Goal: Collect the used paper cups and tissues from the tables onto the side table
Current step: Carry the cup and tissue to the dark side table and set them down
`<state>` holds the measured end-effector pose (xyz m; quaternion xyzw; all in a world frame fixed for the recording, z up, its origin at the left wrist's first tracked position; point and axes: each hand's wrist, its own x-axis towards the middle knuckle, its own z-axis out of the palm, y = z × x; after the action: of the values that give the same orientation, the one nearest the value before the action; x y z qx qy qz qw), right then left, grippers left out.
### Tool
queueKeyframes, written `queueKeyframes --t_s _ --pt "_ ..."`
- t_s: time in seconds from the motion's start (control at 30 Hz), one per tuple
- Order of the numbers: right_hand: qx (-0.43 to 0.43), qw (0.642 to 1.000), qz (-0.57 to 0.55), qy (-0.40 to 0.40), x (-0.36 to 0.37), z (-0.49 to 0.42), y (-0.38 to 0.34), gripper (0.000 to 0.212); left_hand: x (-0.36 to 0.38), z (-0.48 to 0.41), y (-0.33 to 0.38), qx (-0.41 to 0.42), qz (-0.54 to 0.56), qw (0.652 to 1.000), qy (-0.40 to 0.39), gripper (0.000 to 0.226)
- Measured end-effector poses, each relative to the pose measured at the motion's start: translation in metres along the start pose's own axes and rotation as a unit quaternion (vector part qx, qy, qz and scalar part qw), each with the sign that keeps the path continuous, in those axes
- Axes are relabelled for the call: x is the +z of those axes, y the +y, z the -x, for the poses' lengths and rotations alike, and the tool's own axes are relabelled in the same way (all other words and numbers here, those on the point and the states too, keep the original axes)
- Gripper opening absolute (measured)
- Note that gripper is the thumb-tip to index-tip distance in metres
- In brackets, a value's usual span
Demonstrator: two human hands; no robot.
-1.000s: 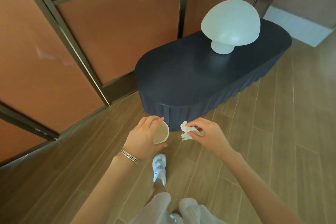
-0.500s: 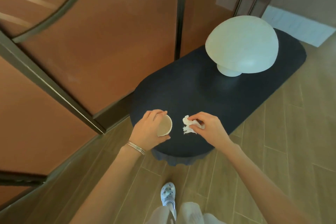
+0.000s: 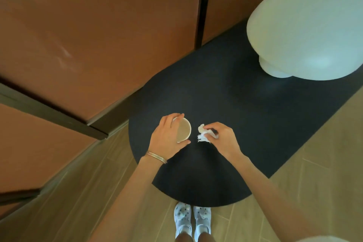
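Two hands are over the dark, round-ended side table (image 3: 225, 100). The left hand (image 3: 167, 139) curls its fingers round a smooth paper cup (image 3: 184, 132) (tipped, its tan inside showing). The right hand (image 3: 224, 140) pinches a crumpled white tissue (image 3: 203, 136) just beside it. A white mushroom-shaped lamp (image 3: 306, 29) stands at the far end. Before, the hands were over the table's near edge; now they are further in

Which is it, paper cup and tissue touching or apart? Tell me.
Apart. The head view shows dark side table between the paper cup in the left hand and the crumpled tissue pinched by the right hand.
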<state>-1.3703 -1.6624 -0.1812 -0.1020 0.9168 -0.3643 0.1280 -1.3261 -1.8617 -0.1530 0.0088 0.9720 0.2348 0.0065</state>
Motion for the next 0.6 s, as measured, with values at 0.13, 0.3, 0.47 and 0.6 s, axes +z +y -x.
queueKeyframes --t_s 0.13,0.3,0.47,0.6 --pt "0.005 1.000 0.011 -0.023 0.020 -0.013 0.020 0.023 0.016 -0.008 -0.007 -0.001 0.007 1.000 0.002 0.082" --pt "-0.016 0.997 0.044 -0.057 0.025 -0.017 0.031 0.023 0.027 -0.008 -0.012 0.001 -0.003 1.000 -0.018 0.085" --pt "-0.044 0.991 0.090 -0.089 0.012 -0.014 0.029 0.033 0.028 -0.009 -0.008 -0.050 -0.018 0.996 -0.078 0.089" --pt "-0.049 0.989 0.100 -0.094 -0.011 -0.009 0.020 0.033 0.016 -0.008 0.000 -0.067 -0.024 0.992 -0.107 0.090"
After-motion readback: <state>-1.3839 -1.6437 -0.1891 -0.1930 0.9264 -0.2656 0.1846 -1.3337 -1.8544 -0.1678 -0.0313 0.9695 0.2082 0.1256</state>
